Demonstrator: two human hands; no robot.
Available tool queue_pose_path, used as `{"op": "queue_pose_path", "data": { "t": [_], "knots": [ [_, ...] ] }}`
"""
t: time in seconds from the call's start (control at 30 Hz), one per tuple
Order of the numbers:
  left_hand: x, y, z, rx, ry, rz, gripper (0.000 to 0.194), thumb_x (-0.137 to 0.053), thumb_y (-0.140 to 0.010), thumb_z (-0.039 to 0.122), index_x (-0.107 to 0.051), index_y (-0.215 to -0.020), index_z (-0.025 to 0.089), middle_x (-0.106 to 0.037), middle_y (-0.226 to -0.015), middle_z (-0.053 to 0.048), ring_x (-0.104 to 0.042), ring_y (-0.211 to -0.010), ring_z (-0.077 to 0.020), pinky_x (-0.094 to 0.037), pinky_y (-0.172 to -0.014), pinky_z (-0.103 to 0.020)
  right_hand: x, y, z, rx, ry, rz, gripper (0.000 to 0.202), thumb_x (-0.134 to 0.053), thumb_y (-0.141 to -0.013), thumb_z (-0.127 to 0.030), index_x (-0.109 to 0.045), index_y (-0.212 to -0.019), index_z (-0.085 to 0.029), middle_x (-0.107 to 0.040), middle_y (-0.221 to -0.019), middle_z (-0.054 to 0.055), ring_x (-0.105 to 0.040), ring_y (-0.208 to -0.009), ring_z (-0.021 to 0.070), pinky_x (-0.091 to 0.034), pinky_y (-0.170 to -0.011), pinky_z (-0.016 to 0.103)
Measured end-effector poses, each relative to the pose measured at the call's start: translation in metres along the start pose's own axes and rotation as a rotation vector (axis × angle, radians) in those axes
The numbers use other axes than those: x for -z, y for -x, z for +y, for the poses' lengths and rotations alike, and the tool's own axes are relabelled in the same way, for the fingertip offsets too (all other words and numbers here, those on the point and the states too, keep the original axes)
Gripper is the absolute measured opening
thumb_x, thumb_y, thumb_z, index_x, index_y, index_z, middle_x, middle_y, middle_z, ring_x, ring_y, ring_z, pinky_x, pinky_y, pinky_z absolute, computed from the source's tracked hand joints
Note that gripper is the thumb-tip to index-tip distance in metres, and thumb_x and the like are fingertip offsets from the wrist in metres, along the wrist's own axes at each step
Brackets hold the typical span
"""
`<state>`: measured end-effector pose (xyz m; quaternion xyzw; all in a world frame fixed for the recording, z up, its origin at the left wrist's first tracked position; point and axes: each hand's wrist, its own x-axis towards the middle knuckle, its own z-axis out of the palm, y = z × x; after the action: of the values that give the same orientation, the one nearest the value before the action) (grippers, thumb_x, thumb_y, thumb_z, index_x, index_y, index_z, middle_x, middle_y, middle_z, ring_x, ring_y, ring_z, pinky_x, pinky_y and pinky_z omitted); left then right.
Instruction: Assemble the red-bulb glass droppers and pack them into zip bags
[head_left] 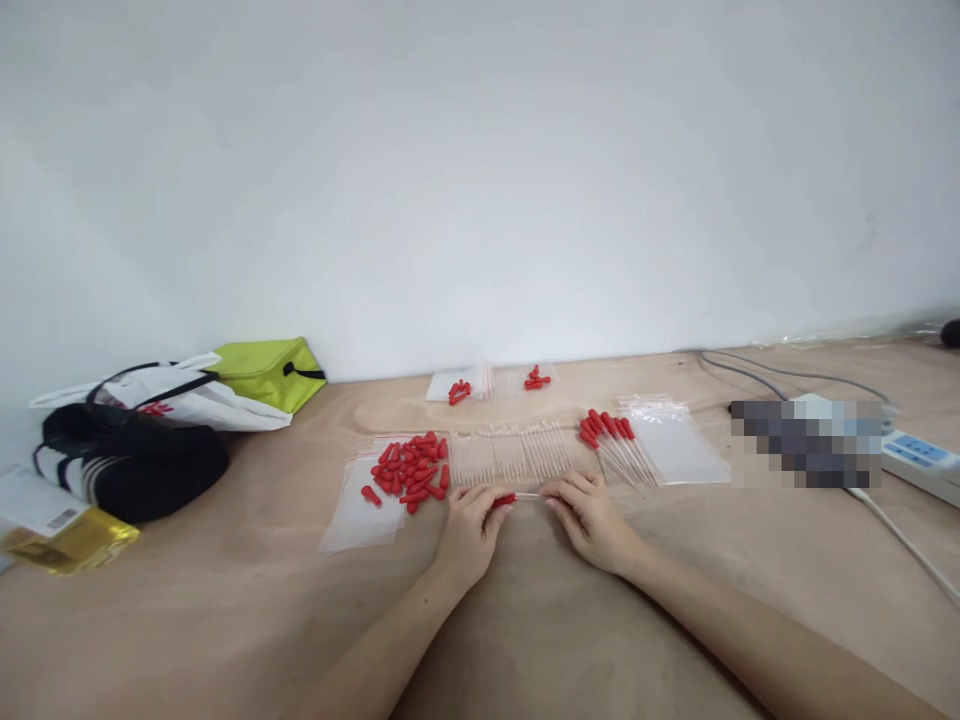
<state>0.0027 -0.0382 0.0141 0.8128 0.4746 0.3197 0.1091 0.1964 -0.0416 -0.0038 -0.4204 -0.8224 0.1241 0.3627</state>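
Observation:
My left hand (474, 522) pinches a red rubber bulb (505, 499). From the bulb a thin clear tube (529, 495) runs right to my right hand (583, 515), whose fingers are closed on it. Beyond my hands lie rows of clear thin tubes (510, 453). Left of them, loose red bulbs (409, 468) are heaped on clear plastic bags (360, 515). To the right, several tubes with red bulbs fitted (619, 445) lie fanned beside a stack of clear zip bags (686, 448).
Small groups of red bulbs (459, 391) (537, 379) lie on bags near the wall. A black bag (157, 465), a white bag (247, 405), a lime-green bag (262, 370) and a yellow packet (75, 540) are at left. A power strip (919, 455) and cables (911, 545) lie at right.

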Motion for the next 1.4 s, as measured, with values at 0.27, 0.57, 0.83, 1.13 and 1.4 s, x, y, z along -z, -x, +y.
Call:
{"op": "queue_pose_path", "data": {
  "t": [0.27,0.57,0.83,1.13,1.4],
  "knots": [
    [0.005,0.001,0.005,-0.039,0.039,-0.023,0.011,-0.049,-0.082,0.022,-0.058,-0.076,0.020,-0.067,-0.073,0.001,-0.059,-0.068,-0.0148,-0.039,-0.072,-0.030,0.002,-0.002,0.001,0.014,-0.084,-0.070,0.021,-0.040,-0.087,-0.017,-0.060,-0.092,-0.022,-0.065,-0.087,0.002,-0.057,-0.080,0.0133,-0.030,-0.080,0.034],
    [0.008,0.002,0.004,-0.101,0.053,-0.132,0.016,-0.048,-0.083,0.025,-0.059,-0.073,0.021,-0.068,-0.073,0.001,-0.060,-0.067,-0.0140,-0.033,-0.080,-0.034,0.009,-0.005,0.004,0.062,0.003,-0.124,0.026,-0.040,-0.086,-0.017,-0.063,-0.093,-0.025,-0.065,-0.087,0.001,-0.056,-0.077,0.0127,-0.023,-0.076,0.033],
    [0.006,0.004,0.000,-0.128,0.006,-0.109,0.019,-0.046,-0.084,0.028,-0.060,-0.072,0.021,-0.067,-0.069,0.001,-0.059,-0.064,-0.0136,-0.033,-0.080,-0.034,0.010,-0.003,-0.003,0.146,0.249,-0.080,0.024,-0.040,-0.084,-0.016,-0.063,-0.083,-0.022,-0.061,-0.073,0.001,-0.047,-0.061,0.0106,-0.020,-0.066,0.031],
    [0.003,0.007,-0.002,-0.187,-0.058,-0.128,0.019,-0.043,-0.084,0.025,-0.058,-0.073,0.020,-0.065,-0.069,0.000,-0.057,-0.064,-0.0136,-0.031,-0.085,-0.035,0.008,0.000,-0.010,0.067,0.185,-0.141,0.024,-0.037,-0.085,-0.018,-0.059,-0.076,-0.019,-0.059,-0.068,0.000,-0.047,-0.060,0.0105,-0.020,-0.065,0.028],
    [0.003,0.007,0.001,-0.241,-0.065,-0.146,0.017,-0.042,-0.083,0.021,-0.056,-0.073,0.020,-0.065,-0.071,0.000,-0.058,-0.067,-0.0135,-0.029,-0.089,-0.037,0.000,-0.001,-0.014,0.026,0.139,-0.150,0.024,-0.037,-0.085,-0.017,-0.057,-0.071,-0.018,-0.057,-0.066,-0.001,-0.048,-0.060,0.0105,-0.022,-0.064,0.027]
  ]
}}
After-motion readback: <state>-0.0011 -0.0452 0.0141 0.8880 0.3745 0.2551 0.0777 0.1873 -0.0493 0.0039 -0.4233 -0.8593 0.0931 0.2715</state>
